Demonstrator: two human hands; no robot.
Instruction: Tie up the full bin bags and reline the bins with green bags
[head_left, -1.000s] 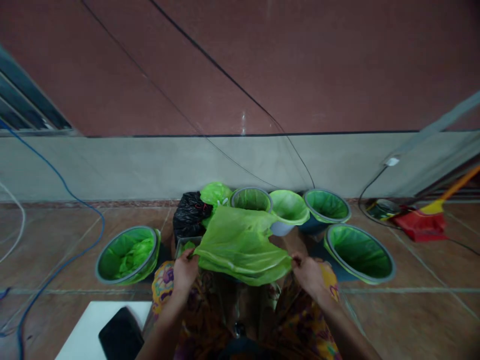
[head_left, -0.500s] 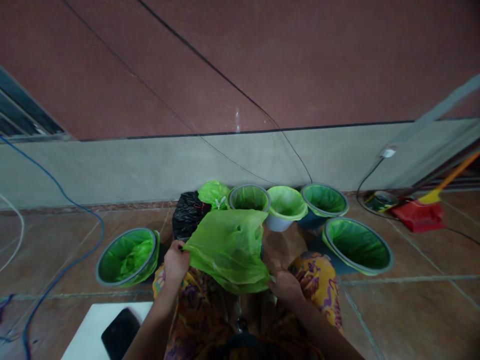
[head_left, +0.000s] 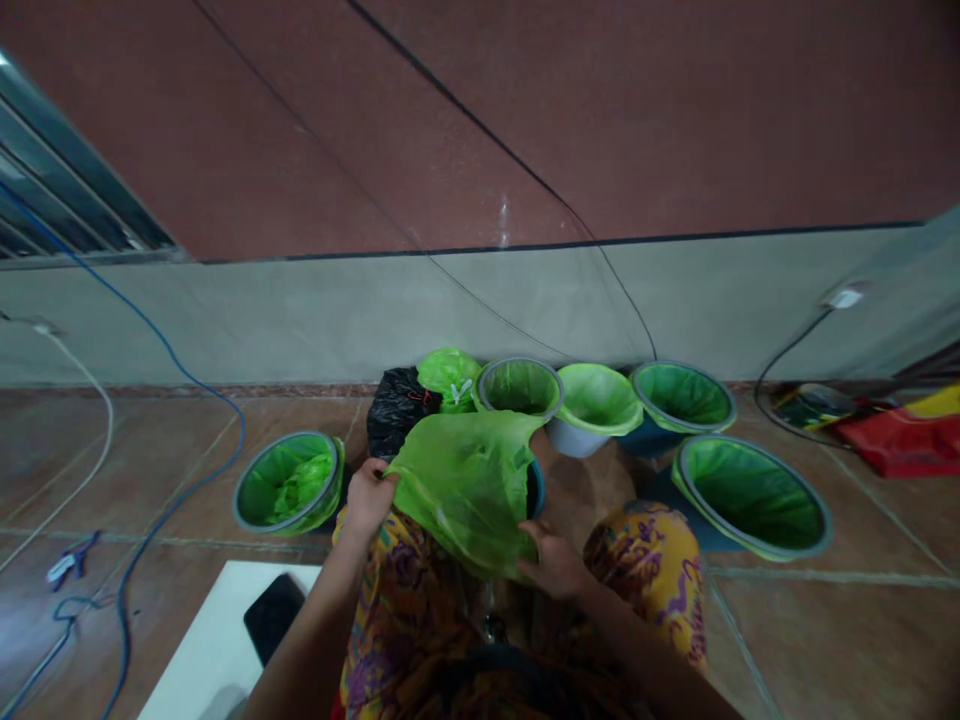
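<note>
Green bag (head_left: 465, 480) now hangs bunched and narrow in front of the person's lap, above the floor; a second ago it was stretched wide and flat between both hands. Right hand (head_left: 553, 562) has come in and down toward centre, so the span between the hands roughly halved. Reads as the bag being gathered or folded in, not spread open.

Left hand (head_left: 369, 493): fingers closed, pinching the bag's upper left edge, held at about the same spot as before. Right hand: fingers curled against the bag's lower right side, touching it; can't tell if they actually clamp the film.

A dark bin rim (head_left: 534, 487) shows just behind the bag, mostly hidden.

Around: lined bins in an arc — left bin (head_left: 289, 483), three at the wall, e.g. (head_left: 519, 387), big right bin (head_left: 752, 494). Black bag (head_left: 400, 410) beside the wall row. White board with a phone (head_left: 274, 616) lower left. Camera has swung slightly right.
</note>
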